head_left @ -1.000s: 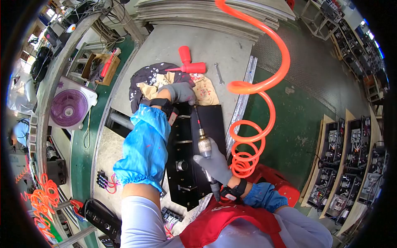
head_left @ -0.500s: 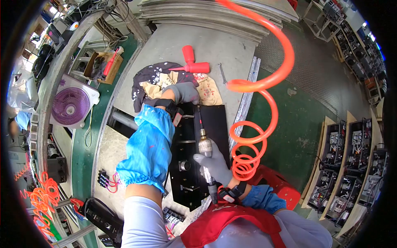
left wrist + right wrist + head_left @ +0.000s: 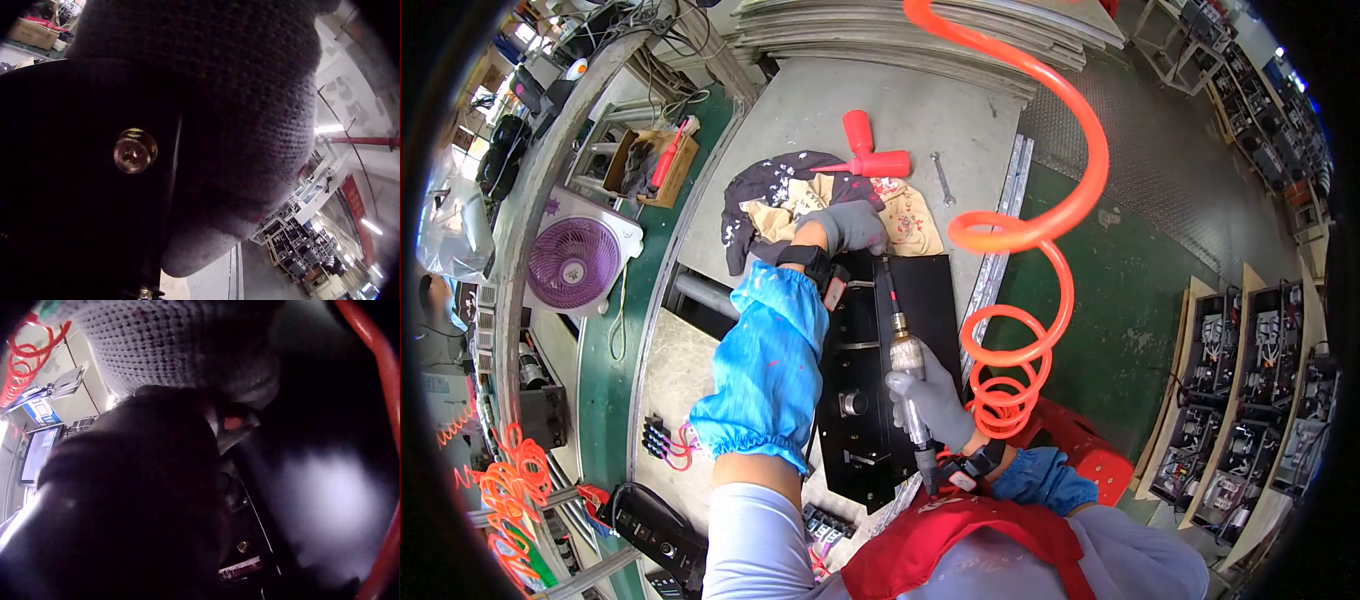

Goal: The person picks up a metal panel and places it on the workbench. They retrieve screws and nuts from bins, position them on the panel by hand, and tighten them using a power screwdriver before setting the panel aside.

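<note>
In the head view the right hand [image 3: 939, 397], in a grey glove, grips the body of an air screwdriver [image 3: 907, 355] whose bit points to the far end of a black metal housing [image 3: 870, 400]. The gloved left hand [image 3: 851, 227] lies at that far end, fingertips beside the tool's tip; whether it pinches anything there is hidden. A brass-coloured screw [image 3: 135, 151] shows in the black panel beside the left glove [image 3: 250, 112] in the left wrist view. The right wrist view has the glove [image 3: 181, 350] over the dark tool, with a small screw [image 3: 243, 547] beyond.
Beyond the housing lie a patterned cloth [image 3: 912, 215], two red bottles [image 3: 880, 164] and a wrench [image 3: 942, 180]. An orange coiled hose [image 3: 1065, 290] hangs at the right. Small terminal blocks [image 3: 658, 438] with wires lie at the left, past a blue sleeve.
Hands, tool and housing appear slightly further right in the head view, along with the whole bench. The grip on the tool looks the same, and the orange hose has swayed.
</note>
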Available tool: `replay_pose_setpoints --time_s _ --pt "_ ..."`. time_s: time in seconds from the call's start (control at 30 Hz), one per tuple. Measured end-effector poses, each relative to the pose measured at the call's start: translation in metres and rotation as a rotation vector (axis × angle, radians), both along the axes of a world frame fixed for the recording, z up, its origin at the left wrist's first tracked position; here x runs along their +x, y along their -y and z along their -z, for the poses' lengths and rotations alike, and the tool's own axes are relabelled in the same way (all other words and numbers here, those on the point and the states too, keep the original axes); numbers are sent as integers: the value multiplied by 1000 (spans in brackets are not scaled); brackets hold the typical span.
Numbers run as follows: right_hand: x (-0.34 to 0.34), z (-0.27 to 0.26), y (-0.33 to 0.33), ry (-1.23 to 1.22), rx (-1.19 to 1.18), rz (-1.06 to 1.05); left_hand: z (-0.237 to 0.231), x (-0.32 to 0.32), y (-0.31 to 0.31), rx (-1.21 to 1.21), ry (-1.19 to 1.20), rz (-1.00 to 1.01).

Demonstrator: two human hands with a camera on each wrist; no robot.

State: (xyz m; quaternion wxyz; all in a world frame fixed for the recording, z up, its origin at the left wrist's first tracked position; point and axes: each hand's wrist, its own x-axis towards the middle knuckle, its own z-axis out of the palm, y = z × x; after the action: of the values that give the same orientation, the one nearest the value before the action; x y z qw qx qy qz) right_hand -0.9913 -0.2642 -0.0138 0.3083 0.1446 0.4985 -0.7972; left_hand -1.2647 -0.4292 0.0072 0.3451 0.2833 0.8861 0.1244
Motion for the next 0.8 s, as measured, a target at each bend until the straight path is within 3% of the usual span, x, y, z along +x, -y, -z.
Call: replay_pose_setpoints --time_s 0.07,0.13,0.17,0.23,0.27,0.37,0.47,0.77,0.8 --pt "0 0 0 5 -19 12 -28 12 -10 -87 96 -191" --pt "-1 -3 1 0 -72 50 -23 9 -7 -71 40 -22" --pt "0 7 -2 92 -274 43 -23 8 -7 -63 12 64" --pt "0 31 -8 278 -676 25 -25 9 -7 -66 19 53" --pt "2 34 -7 288 -727 65 -27 10 -7 -67 22 47" --pt "1 12 -2 89 -369 51 -3 -1 2 50 -98 322" --pt "-1 5 7 48 -210 67 -15 6 -2 0 -28 126" --pt "-3 -2 10 66 -157 83 -7 6 2 66 43 37" --pt "-2 -2 10 65 -156 83 -6 5 3 72 -8 114"
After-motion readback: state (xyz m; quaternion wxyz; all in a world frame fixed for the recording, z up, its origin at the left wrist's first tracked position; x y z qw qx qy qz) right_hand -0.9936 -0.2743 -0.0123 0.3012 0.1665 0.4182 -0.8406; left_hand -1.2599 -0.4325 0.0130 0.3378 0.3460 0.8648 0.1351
